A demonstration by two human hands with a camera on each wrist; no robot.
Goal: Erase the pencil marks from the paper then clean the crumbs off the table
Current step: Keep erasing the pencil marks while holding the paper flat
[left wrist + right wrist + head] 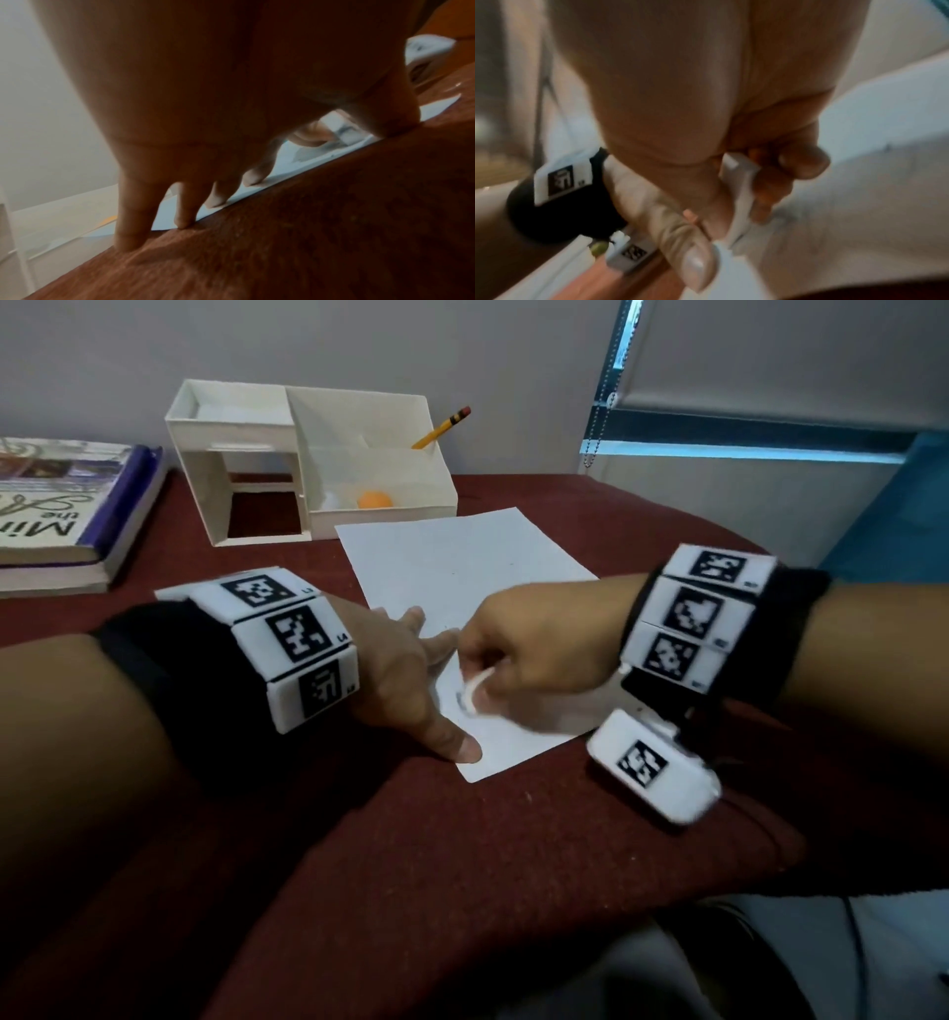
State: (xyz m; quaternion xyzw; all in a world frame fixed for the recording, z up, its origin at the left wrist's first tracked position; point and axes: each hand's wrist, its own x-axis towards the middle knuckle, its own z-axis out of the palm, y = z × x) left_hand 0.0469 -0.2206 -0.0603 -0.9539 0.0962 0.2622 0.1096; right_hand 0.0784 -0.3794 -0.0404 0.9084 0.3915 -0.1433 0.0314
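A white sheet of paper (462, 557) lies on the dark red table (411, 865). My left hand (411, 670) is spread flat, its fingertips (252, 179) pressing down the paper's left edge (180, 221) and its thumb near the front corner. My right hand (524, 654) grips a white eraser (475, 688) and holds its tip on the paper next to a dark pencil mark (460, 700). In the right wrist view the eraser (741, 194) is pinched between thumb and curled fingers, blurred by motion. A few faint marks dot the sheet further back.
A white desk organiser (308, 454) stands behind the paper, holding an orange ball (374, 499) and a yellow pencil (442, 427). Stacked books (67, 516) lie at the back left. The table's edge curves round at the front right.
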